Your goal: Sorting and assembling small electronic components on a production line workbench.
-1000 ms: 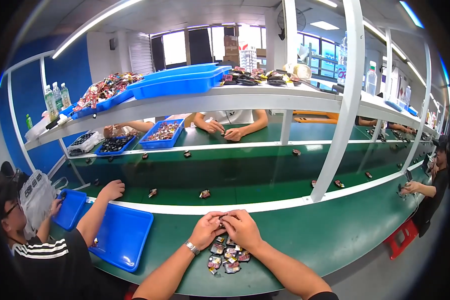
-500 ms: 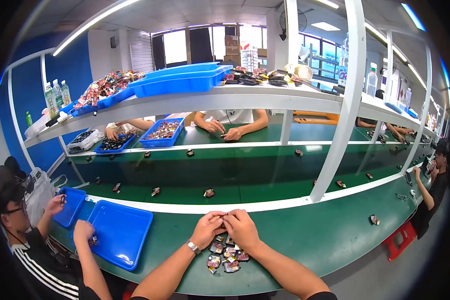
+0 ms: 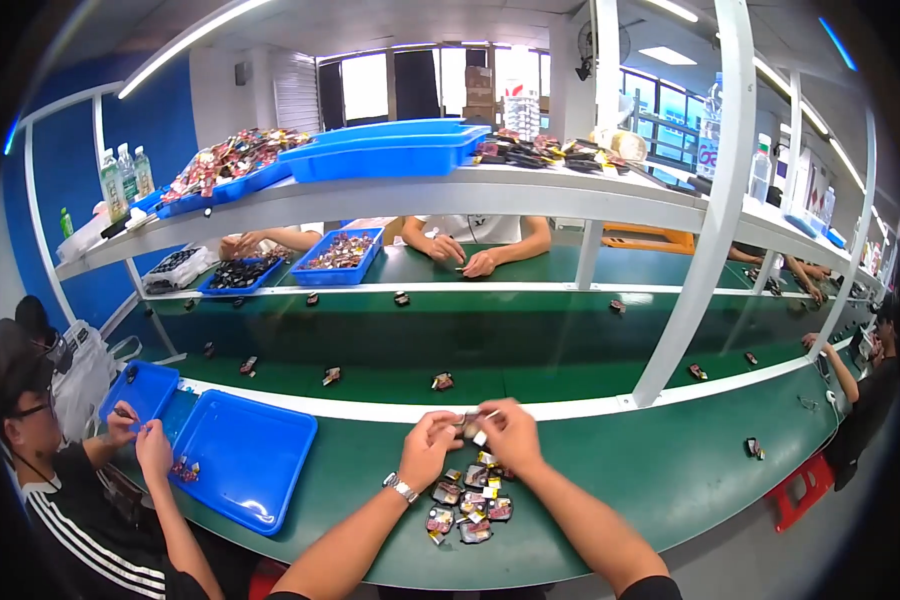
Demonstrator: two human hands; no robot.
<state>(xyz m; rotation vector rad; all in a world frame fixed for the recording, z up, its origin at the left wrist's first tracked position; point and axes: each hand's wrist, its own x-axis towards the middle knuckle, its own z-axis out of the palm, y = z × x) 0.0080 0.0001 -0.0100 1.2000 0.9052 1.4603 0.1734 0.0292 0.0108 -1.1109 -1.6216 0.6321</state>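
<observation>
My left hand (image 3: 428,448), with a metal-band watch at the wrist, pinches a small electronic module (image 3: 467,422) at its far side. Close against it, my right hand (image 3: 511,438) has its fingers bent around the same module's other end, slightly blurred. A white and dark bit (image 3: 481,437) shows under the right fingertips. Just below both hands, on the green bench (image 3: 610,480), lies a loose cluster of several small modules (image 3: 475,505), each a dark casing with a silvery, red-marked piece and yellow tabs.
At left, a person handles small parts beside a blue tray (image 3: 245,460) and a smaller blue tray (image 3: 140,390). Beyond a white rail (image 3: 560,408), spaced modules (image 3: 442,381) lie on a green belt. One module (image 3: 754,449) sits right. A shelf (image 3: 530,195) with posts stands ahead.
My hands have drawn slightly apart around the module, and a white bit now shows. The view has shifted a little left. The person at left has brought both hands together.
</observation>
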